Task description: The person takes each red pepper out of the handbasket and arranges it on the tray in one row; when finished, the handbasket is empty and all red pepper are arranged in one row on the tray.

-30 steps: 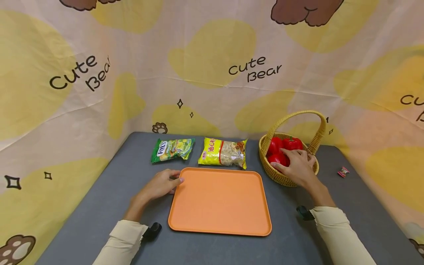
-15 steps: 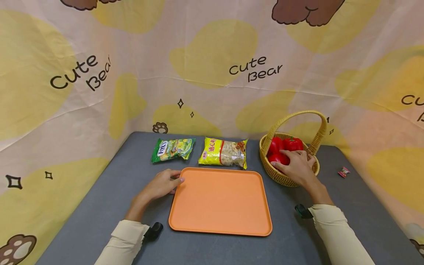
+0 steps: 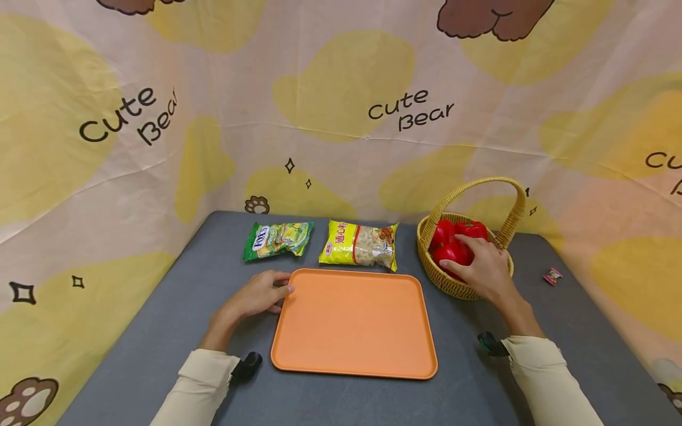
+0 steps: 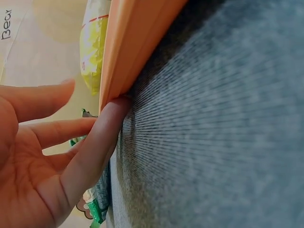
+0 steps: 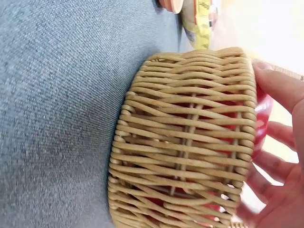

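On the grey table (image 3: 154, 349), at the far left, the left hand (image 3: 260, 294) lies loose, its fingers extended and grasping nothing, one fingertip touching the left edge of the rectangular orange tray (image 3: 354, 325); the light touch is enough, since a harder push could slide the tray. Behind that hand lies a green plastic bag printed FOX'S (image 3: 279, 240); next, just behind the tray, a yellow and clear plastic bag of pale pieces (image 3: 359, 245).

Right of the tray stands a round tan wicker basket (image 3: 450, 287); in it sit a front glossy red vegetable (image 3: 453, 253) and two more red ones behind. The right hand (image 3: 486, 269) is at it, thumb and fingers spread wide around the front one; no firm hold shows. To handle it well, I would spread contact evenly around its smooth skin, move it straight upward or downward, and clear both the rim and the arched handle (image 3: 515, 218); farther right lies a small pink wrapped candy (image 3: 552, 276).
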A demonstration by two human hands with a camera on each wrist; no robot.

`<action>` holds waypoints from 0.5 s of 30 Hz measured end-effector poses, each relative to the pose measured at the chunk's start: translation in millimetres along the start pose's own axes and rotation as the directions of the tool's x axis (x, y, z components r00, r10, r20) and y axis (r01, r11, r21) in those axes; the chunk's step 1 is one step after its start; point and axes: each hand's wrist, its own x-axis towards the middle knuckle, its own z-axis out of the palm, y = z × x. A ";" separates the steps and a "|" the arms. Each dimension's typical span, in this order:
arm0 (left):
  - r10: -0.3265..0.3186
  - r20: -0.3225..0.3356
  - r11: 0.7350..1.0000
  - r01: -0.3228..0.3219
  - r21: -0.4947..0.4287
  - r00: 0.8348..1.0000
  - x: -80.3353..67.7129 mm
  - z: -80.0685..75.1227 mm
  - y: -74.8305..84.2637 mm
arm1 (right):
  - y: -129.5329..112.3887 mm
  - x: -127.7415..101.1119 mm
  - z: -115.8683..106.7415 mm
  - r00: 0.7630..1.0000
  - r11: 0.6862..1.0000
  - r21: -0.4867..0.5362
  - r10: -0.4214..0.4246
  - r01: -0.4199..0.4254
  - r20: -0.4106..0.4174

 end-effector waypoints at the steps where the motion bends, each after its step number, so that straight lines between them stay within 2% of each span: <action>1: -0.004 0.004 1.000 0.004 -0.007 1.000 0.3 -0.3 0.4 | -0.2 -1.7 -1.7 1.000 1.000 0.012 0.000 0.000 -0.005; 9: -0.021 0.039 0.998 0.024 -0.064 0.999 4.0 -3.0 2.8 | -3.7 -15.5 -14.1 0.996 0.992 0.124 0.004 0.007 -0.087; 15: -0.051 0.062 0.994 0.057 -0.089 0.997 7.7 -5.5 2.3 | -13.2 -25.9 -22.8 0.994 0.981 0.193 0.024 -0.002 -0.110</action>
